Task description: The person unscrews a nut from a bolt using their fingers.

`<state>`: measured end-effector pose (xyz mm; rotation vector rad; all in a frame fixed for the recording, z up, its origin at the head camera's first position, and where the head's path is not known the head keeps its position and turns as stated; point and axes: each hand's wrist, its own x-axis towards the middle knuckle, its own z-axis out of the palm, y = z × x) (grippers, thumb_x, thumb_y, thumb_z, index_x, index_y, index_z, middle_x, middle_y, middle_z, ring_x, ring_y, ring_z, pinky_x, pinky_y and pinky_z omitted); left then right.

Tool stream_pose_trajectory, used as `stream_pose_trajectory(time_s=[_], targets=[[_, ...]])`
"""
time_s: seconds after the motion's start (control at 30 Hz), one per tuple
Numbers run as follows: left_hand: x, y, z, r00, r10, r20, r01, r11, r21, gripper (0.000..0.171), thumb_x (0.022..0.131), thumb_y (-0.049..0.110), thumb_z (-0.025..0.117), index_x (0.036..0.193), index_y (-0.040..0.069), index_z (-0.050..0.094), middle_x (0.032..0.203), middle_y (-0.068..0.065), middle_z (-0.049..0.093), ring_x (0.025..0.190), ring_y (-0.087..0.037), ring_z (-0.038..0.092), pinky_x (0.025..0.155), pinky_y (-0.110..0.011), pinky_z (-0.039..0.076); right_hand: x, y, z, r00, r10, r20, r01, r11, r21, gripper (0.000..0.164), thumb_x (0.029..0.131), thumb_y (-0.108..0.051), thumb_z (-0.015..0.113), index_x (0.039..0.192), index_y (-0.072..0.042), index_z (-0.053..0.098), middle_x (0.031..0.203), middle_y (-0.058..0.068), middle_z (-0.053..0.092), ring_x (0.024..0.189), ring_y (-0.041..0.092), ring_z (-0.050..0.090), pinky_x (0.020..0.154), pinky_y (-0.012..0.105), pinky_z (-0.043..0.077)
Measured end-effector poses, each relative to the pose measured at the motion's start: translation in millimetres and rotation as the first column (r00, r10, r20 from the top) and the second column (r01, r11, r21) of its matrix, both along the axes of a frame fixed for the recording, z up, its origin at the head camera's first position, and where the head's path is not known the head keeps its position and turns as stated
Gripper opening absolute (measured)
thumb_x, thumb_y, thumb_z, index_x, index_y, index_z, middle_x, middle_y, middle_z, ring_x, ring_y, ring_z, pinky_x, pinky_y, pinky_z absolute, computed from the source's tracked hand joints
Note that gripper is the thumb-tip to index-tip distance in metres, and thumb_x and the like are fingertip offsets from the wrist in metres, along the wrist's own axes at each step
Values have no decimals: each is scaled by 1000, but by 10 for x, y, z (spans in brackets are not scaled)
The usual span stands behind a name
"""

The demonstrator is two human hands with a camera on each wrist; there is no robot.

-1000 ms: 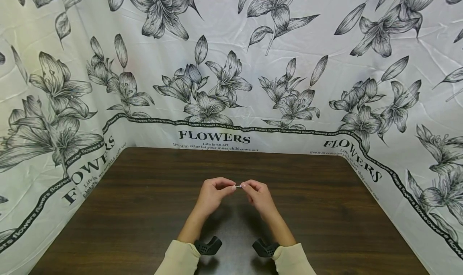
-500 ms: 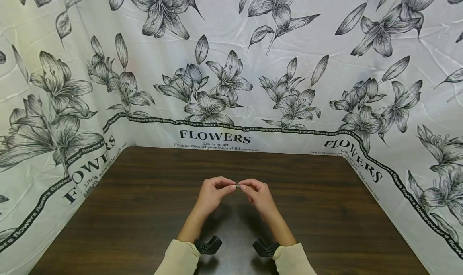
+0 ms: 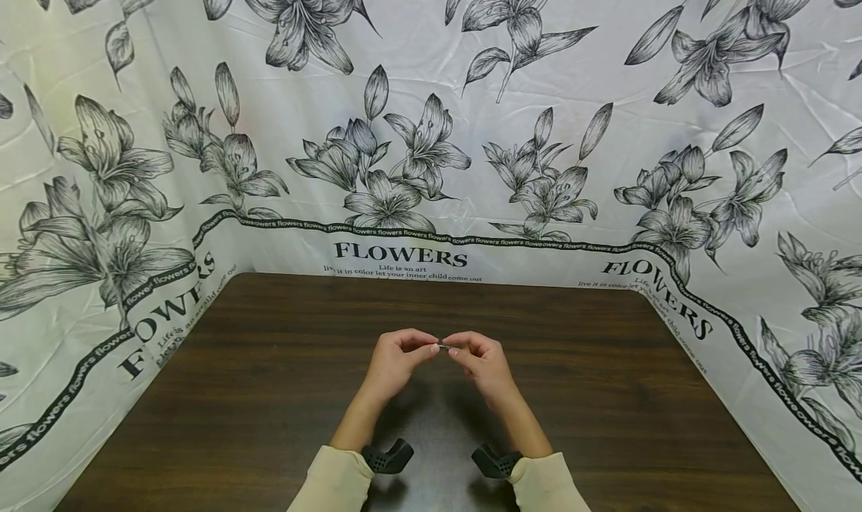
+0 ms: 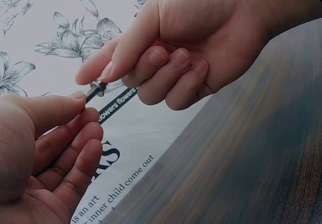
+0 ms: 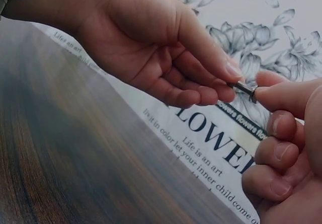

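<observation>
In the head view my left hand (image 3: pixel 393 362) and right hand (image 3: pixel 488 368) meet fingertip to fingertip above the table. Between them is a small metal bolt (image 4: pixel 91 93) with a threaded shaft, lying roughly sideways. My left thumb and fingers pinch one end of the shaft. A shiny ring-like nut (image 5: pixel 253 95) sits around the shaft towards the other end, right at my right thumb and index fingertips, which pinch there. The shaft's far ends are hidden by fingertips. My right hand's other fingers curl in towards the palm.
The dark wooden table (image 3: pixel 283 347) spreads under both hands. A white cloth (image 3: pixel 539 261) with black flower drawings and lettering hangs around its back and sides. Each wrist wears a black camera mount (image 3: pixel 388 457) below a cream sleeve (image 3: pixel 333 482).
My right thumb and index finger shift slightly around the nut end, with the index finger now a little further from the thumb. My left hand stays in place holding the bolt.
</observation>
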<state>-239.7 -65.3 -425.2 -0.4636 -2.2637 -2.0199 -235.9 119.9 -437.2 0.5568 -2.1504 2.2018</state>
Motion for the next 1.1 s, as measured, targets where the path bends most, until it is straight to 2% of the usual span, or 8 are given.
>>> stream_pose_trajectory(time_s=[0.1,0.27,0.33,0.5,0.6,0.77,0.83,1.1], targets=[[0,3,6,1000,5,-6,-5,1000,5,11,85,1,72,94,-6,73,84,-14,71,80,-44,66,73,-49,55,-8,-1,-5,1000,-17,-4,17,1000,-12,19,94,5,58,109,15,62,61,-1,41,47,4,36,46,20,32],[3,8,15,1000,15,-8,-15,1000,8,9,85,-1,72,92,-5,73,84,-15,70,73,-27,67,74,-54,53,-16,-11,-9,999,-39,6,39,999,-11,20,94,3,58,112,13,63,62,-1,41,49,5,37,46,21,32],[4,8,17,1000,17,-6,-17,1000,2,9,84,0,73,92,-5,73,84,-15,70,71,-19,66,73,-52,54,-19,-13,-13,999,-38,19,38,999,7,21,95,1,58,112,12,63,64,0,42,50,6,38,47,21,32],[5,1,23,1000,16,0,-16,1000,-1,10,85,0,73,93,-5,73,85,-15,70,70,-13,65,71,-43,56,-28,-16,-30,998,-30,57,27,999,39,21,98,-4,56,109,11,65,64,3,44,52,8,40,47,20,33],[6,-1,24,1000,14,3,-14,1000,3,10,85,0,73,93,-5,73,85,-16,70,71,-16,66,72,-45,55,-32,-17,-35,997,-30,77,27,999,39,22,98,-5,57,106,13,65,63,4,45,52,9,40,46,20,32],[7,-2,18,1000,7,8,-7,1000,8,10,85,0,73,93,-6,73,84,-15,70,78,-37,67,73,-48,55,-29,-14,-36,997,-29,72,27,999,28,20,97,-4,57,105,12,66,63,3,45,52,9,40,46,20,32],[6,-2,13,1000,7,8,-7,1000,6,10,85,1,73,93,-5,73,84,-14,70,80,-41,66,73,-50,54,-26,-9,-36,998,-26,60,25,999,26,20,97,-3,57,106,12,66,63,3,45,52,9,40,47,20,32],[1,3,4,1000,6,3,-6,1000,-4,10,85,2,73,93,-4,73,82,-13,70,80,-44,64,75,-57,52,-22,8,-34,999,-20,31,19,1000,18,19,96,0,58,108,12,65,67,2,47,52,8,40,47,20,33]])
